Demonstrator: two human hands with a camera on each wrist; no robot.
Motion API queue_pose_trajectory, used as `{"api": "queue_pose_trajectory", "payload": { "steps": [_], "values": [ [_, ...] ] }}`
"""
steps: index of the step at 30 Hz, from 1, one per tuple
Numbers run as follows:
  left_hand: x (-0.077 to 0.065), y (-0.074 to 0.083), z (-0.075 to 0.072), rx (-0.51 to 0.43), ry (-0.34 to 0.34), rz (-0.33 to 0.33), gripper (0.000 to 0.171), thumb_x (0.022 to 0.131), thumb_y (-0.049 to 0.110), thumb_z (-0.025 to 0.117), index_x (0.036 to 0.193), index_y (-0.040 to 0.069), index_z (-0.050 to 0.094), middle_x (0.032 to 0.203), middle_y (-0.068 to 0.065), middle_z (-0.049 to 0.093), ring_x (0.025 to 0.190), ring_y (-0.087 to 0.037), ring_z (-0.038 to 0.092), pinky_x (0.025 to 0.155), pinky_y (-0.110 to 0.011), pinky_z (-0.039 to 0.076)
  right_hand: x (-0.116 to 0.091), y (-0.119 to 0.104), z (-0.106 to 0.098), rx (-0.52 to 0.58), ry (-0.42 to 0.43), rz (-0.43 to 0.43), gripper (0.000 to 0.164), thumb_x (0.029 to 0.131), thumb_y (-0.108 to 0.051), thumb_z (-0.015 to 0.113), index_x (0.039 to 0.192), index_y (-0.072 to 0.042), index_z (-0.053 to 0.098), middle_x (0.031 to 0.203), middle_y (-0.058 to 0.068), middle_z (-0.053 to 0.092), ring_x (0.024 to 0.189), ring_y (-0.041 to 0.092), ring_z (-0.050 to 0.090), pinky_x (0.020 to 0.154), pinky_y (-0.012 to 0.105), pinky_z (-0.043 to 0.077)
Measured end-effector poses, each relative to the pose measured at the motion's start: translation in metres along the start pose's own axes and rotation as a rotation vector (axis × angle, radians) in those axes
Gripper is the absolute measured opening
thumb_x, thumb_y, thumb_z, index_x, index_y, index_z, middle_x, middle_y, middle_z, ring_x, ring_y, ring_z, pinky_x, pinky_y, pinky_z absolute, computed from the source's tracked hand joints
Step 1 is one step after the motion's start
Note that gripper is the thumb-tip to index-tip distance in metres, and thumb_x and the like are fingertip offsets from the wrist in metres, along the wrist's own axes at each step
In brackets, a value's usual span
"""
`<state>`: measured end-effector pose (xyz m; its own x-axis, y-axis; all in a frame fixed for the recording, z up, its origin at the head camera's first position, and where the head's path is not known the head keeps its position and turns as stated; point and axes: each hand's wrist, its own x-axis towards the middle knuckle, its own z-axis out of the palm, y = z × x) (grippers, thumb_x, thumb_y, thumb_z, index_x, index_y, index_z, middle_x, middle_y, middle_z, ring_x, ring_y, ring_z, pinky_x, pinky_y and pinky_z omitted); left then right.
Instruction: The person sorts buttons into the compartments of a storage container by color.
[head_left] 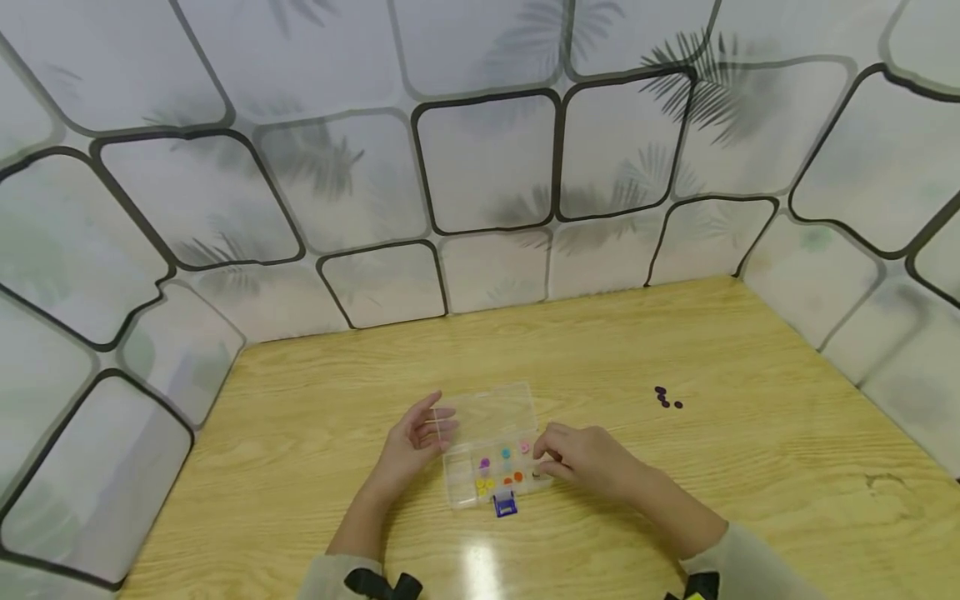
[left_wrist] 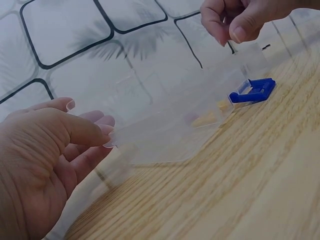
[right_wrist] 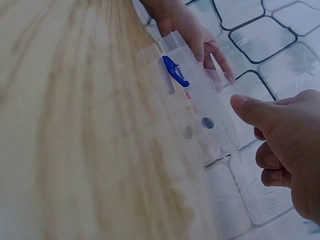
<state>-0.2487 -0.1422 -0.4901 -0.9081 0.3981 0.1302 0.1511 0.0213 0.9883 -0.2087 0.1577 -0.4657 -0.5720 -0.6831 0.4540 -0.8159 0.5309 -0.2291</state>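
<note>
A clear plastic compartment box (head_left: 461, 492) lies on the table with its transparent lid (head_left: 491, 412) swung back and a blue latch (head_left: 506, 505) at its front. Small button-like discs in purple, blue, pink, yellow and orange sit in its compartments. My left hand (head_left: 416, 437) holds the box's left side, thumb at the edge and fingers behind the see-through lid. Over the right end hovers my right hand (head_left: 588, 458), its fingers bent, with no piece visible between thumb and forefinger. One dark disc (right_wrist: 207, 122) shows inside the box below it.
Several dark purple discs (head_left: 662, 397) lie loose at the right of the wooden table (head_left: 315, 400). Patterned fabric walls (head_left: 487, 267) stand along its back and sides.
</note>
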Motion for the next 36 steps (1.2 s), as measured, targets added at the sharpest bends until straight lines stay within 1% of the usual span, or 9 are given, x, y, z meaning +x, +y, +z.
{"api": "queue_pose_trajectory", "payload": {
  "steps": [5,12,17,20,23,28,31,34,36],
  "values": [
    [0.001,0.001,-0.002,0.009,0.012,0.005,0.070,0.085,-0.012,0.060,0.146,0.003,0.030,0.132,-0.024,0.048,0.114,-0.023,0.057,0.092,-0.025,0.050,0.002,0.000,-0.003,-0.020,-0.014,0.026,0.015,0.088,-0.027,0.066,0.093,-0.013,0.064,0.076,-0.011,0.052,0.061,-0.007,0.039,0.051,0.005,0.035],
    [0.001,0.003,-0.003,-0.002,0.040,-0.017,0.069,0.085,-0.014,0.059,0.146,0.004,0.031,0.132,-0.023,0.048,0.110,-0.015,0.059,0.092,-0.025,0.050,0.004,0.003,-0.006,-0.027,-0.004,0.057,0.016,0.088,-0.031,0.066,0.090,-0.016,0.063,0.074,-0.013,0.052,0.061,-0.007,0.039,0.051,0.006,0.035],
    [0.000,0.003,-0.003,-0.007,0.062,-0.023,0.069,0.084,-0.015,0.058,0.145,0.004,0.032,0.131,-0.023,0.050,0.111,-0.019,0.059,0.091,-0.025,0.050,0.001,0.007,-0.009,-0.023,-0.004,0.098,0.014,0.088,-0.031,0.066,0.087,-0.019,0.061,0.073,-0.015,0.050,0.061,-0.007,0.037,0.051,0.008,0.035],
    [-0.001,0.002,-0.002,-0.008,0.066,-0.029,0.070,0.084,-0.015,0.058,0.145,0.004,0.032,0.131,-0.023,0.050,0.112,-0.021,0.058,0.091,-0.025,0.051,-0.004,0.011,-0.013,-0.002,-0.002,0.146,0.012,0.086,-0.029,0.069,0.086,-0.019,0.061,0.072,-0.016,0.048,0.061,-0.007,0.037,0.050,0.010,0.036],
    [-0.001,0.000,0.000,-0.009,0.051,-0.022,0.070,0.084,-0.014,0.059,0.146,0.004,0.031,0.132,-0.024,0.048,0.112,-0.021,0.058,0.092,-0.026,0.050,-0.010,0.016,-0.017,0.005,-0.004,0.202,0.012,0.085,-0.026,0.070,0.087,-0.019,0.061,0.072,-0.017,0.045,0.061,-0.006,0.035,0.050,0.012,0.034],
    [-0.001,-0.002,0.001,-0.003,0.032,-0.006,0.070,0.085,-0.011,0.061,0.146,0.004,0.030,0.132,-0.024,0.048,0.112,-0.019,0.058,0.094,-0.025,0.049,-0.023,0.026,-0.024,-0.043,0.033,0.239,0.014,0.082,-0.022,0.073,0.088,-0.020,0.060,0.072,-0.017,0.041,0.060,-0.005,0.032,0.050,0.013,0.032],
    [-0.002,-0.001,0.001,0.002,0.031,-0.006,0.071,0.084,-0.011,0.061,0.146,0.003,0.030,0.132,-0.024,0.049,0.114,-0.025,0.057,0.093,-0.025,0.049,-0.032,0.029,-0.031,-0.065,0.061,0.277,0.015,0.081,-0.021,0.074,0.089,-0.020,0.060,0.072,-0.017,0.040,0.060,-0.005,0.032,0.049,0.014,0.032],
    [-0.002,-0.001,0.001,0.006,0.026,-0.010,0.071,0.085,-0.011,0.061,0.146,0.003,0.029,0.132,-0.024,0.048,0.116,-0.032,0.054,0.094,-0.026,0.049,-0.040,0.034,-0.039,-0.061,0.074,0.338,0.015,0.081,-0.021,0.073,0.089,-0.020,0.060,0.073,-0.017,0.040,0.061,-0.005,0.031,0.049,0.015,0.031],
    [-0.002,-0.002,0.000,0.005,0.025,-0.015,0.070,0.085,-0.011,0.061,0.146,0.003,0.029,0.132,-0.024,0.048,0.117,-0.034,0.053,0.095,-0.026,0.049,-0.047,0.039,-0.044,-0.076,0.093,0.350,0.016,0.080,-0.019,0.074,0.088,-0.019,0.060,0.074,-0.017,0.040,0.062,-0.005,0.032,0.049,0.016,0.032]
  ]
}}
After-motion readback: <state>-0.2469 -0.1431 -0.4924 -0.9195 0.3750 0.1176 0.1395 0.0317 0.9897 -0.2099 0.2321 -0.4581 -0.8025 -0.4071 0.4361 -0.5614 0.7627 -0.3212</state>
